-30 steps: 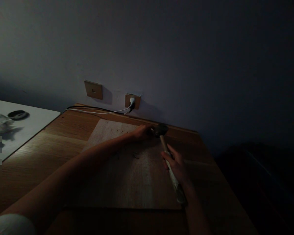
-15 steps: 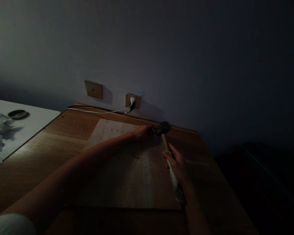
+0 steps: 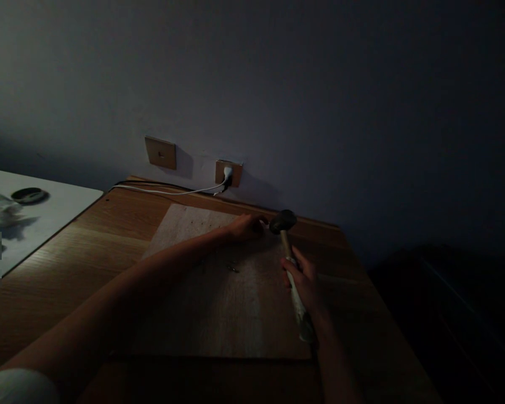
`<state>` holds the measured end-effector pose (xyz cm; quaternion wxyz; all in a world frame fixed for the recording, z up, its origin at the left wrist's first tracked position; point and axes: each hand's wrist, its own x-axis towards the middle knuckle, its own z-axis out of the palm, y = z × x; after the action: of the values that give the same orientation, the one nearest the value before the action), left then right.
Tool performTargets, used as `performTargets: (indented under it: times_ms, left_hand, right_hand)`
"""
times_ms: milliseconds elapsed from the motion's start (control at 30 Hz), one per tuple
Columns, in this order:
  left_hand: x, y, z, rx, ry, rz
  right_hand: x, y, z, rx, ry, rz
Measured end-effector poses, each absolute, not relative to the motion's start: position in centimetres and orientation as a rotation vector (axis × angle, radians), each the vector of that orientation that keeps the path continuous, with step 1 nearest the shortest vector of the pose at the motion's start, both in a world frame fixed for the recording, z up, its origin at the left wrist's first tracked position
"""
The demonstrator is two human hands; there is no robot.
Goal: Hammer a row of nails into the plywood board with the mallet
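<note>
Hammer (image 3: 297, 301) in right hand (image 3: 303, 280), its head just beside left hand (image 3: 244, 226)

At far left, a white bench (image 3: 73, 197) carries a clear bag (image 3: 0, 212) and a dark round item (image 3: 27, 195). Near left, a pale sleeve (image 3: 19, 387) shows on the left arm, which reaches across the wood bench (image 3: 122, 219). A black cord and a white cord (image 3: 164, 193) run along that bench's far edge, below a wall plate (image 3: 160, 152); the white one rises to a plug (image 3: 228, 172) in the socket (image 3: 235, 178). A flat board (image 3: 231, 320) lies on the wood bench, with dark specks at its far left part and small metal bits (image 3: 233, 269) near its middle. The left hand is at the board's far side, its grip curled inward; too dark to tell whether it pinches anything. To its right is the hammer's dark head, at the board's far right corner; contact there cannot be told. The handle slants toward the near right. The right hand's grip is wrapped around it, thumb along the top. Far right is deep shadow.
</note>
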<state>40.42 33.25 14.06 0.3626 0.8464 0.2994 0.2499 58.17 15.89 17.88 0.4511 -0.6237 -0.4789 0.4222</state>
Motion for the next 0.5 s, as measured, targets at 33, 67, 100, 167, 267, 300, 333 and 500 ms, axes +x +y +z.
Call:
performTargets:
  times_ms: [33,67,100,167,267,300,333,500]
  left_hand:
    - [40.42,33.24,14.05,2.176,0.764,0.645]
    - [40.42,33.24,14.05,2.178,0.762,0.644]
    - [40.43,33.22,14.05,2.188,0.765,0.643]
    - [40.48,33.18,14.08,2.224,0.79,0.651]
    - [40.56,33.11,14.15,2.265,0.815,0.682]
    - [40.58,33.11,14.17,2.266,0.81,0.688]
    - [40.59,33.11,14.17,2.261,0.803,0.691]
    - [40.55,33.24,14.11,2.232,0.804,0.66]
  right_hand:
    - [58.11,15.86,17.93,-1.54,-1.187,1.059]
    - [58.01,15.82,18.01,-1.543,-1.19,1.073]
    - [57.88,15.78,18.11,-1.546,-1.196,1.088]
    - [57.59,15.7,18.3,-1.557,-1.203,1.107]
    - [57.35,15.65,18.44,-1.587,-1.206,1.111]
    - [57.35,15.65,18.42,-1.596,-1.211,1.105]
    - [57.4,15.65,18.37,-1.599,-1.222,1.095]
    - [57.71,15.69,18.05,-1.567,-1.259,1.075]
